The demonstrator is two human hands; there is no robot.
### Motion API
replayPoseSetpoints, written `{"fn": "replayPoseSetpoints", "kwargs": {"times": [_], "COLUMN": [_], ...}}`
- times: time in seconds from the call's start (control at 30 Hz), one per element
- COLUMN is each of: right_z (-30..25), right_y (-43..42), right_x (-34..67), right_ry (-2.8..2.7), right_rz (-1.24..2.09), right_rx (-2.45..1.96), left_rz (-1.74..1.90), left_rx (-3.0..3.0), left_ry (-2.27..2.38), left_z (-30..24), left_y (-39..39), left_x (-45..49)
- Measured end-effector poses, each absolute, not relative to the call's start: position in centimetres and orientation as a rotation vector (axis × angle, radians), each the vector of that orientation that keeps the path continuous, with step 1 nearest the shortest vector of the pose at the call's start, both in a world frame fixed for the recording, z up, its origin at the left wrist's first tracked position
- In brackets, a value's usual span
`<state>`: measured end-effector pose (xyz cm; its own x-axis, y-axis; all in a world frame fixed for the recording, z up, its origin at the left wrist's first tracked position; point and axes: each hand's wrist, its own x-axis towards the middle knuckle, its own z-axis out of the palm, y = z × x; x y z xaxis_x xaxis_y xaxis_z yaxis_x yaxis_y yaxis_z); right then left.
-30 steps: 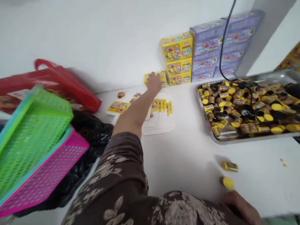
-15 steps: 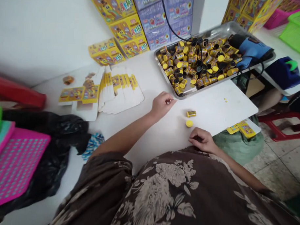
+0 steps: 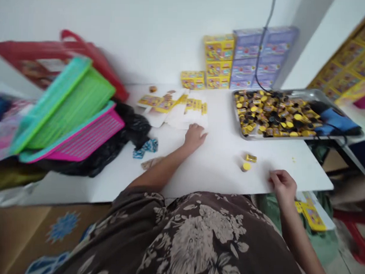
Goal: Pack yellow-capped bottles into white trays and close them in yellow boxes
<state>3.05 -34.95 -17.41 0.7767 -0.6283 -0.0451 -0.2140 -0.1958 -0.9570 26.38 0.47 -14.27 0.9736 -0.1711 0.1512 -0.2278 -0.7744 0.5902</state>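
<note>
My left hand is at the near edge of a fan of flat yellow-and-white cartons, its thumb spread away from the fingers. Whether the fingertips touch a carton I cannot tell. Over the table's front edge, my right hand has its fingers curled and the thumb close against them, with nothing visible in them. To its left are two small yellow cylinders: one with a printed wrap lies on its side, and the other shows a plain yellow end.
A metal tray holds many small cylinders and a blue heat gun with a black cable. Yellow boxes and purple boxes are stacked by the wall. Stacked plastic baskets and a black bag are at left.
The view has swung left. My left hand has moved left from beside the tray to the flat cartons, its thumb now apart. My right hand has shifted right, away from the two cylinders.
</note>
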Motion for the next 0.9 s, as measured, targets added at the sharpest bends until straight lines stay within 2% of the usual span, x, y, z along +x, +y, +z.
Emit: {"fn": "replayPoseSetpoints", "kwargs": {"times": [0.07,0.23,0.33,0.53,0.9], "right_z": [-17.7,-17.9,-18.3,-20.1,-19.7], "right_y": [-34.7,-34.2,-34.2,-34.9,-34.6], "right_x": [3.2,2.7,2.5,2.6,2.2], "right_ry": [0.670,0.704,0.709,0.687,0.696], "right_rz": [-0.479,-0.517,-0.531,-0.631,-0.640], "right_rx": [-1.831,-1.849,-1.858,-2.026,-2.088], "left_rz": [0.204,0.157,0.190,0.077,0.008], "left_rx": [2.589,2.865,2.879,2.916,2.917], "left_ry": [-0.102,0.420,0.356,-0.099,0.071], "left_z": [-13.0,-10.8,-10.6,-12.0,-11.4], "left_y": [3.0,7.8,8.5,4.6,1.4], "left_x": [29.7,36.2,37.2,37.0,40.4]}}
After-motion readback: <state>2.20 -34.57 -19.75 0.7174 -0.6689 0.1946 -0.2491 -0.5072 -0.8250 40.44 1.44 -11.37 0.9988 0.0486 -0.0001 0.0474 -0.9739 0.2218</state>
